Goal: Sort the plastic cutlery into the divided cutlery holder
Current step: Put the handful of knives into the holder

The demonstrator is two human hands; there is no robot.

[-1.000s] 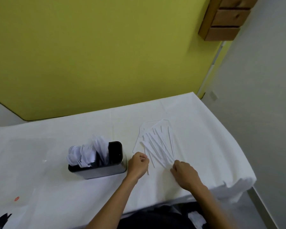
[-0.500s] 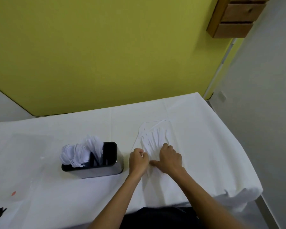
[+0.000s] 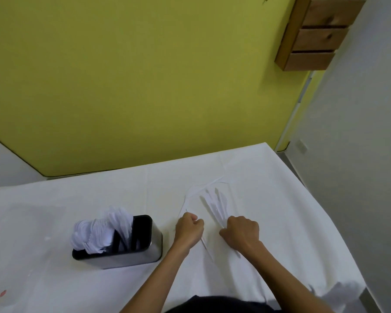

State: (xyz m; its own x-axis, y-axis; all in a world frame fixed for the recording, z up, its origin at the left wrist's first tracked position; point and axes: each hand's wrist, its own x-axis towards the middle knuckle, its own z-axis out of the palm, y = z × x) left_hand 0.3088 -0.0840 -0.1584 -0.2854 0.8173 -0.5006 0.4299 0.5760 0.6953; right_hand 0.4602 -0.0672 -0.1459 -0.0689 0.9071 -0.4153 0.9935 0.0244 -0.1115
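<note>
White plastic knives [image 3: 215, 205] are being gathered on a white cloth-covered table [image 3: 269, 199], fanned out just beyond the two hands, with their long axes running from near-right to far-left, tips pointing away toward the yellow wall [image 3: 145, 75]. The right hand [image 3: 240, 232] is being held curled over the near ends of the bundle, fingers closed around what appear to be several handles; a handle end is being shown poking out below the wrist. The left hand [image 3: 189, 230] is being kept in a loose fist just to the left of the fan, a single thin white piece [image 3: 207, 246] being pinched in it and trailing toward the near edge. What kind of piece this is cannot be told against the white cloth.

The divided cutlery holder [image 3: 122, 247], dark inside with a metal wall, is being seen standing upright to the left of both hands, near the left hand and farther from the right. Its left compartments are being crowded with white cutlery [image 3: 99, 231] standing on end; the rightmost compartment [image 3: 142, 231] is being left apparently empty. By judgement, the bundle is being readied for a leftward carry and an upending, since the pieces are lying flat and the slot is opening upward; the left hand is being placed closer to that slot.
</note>
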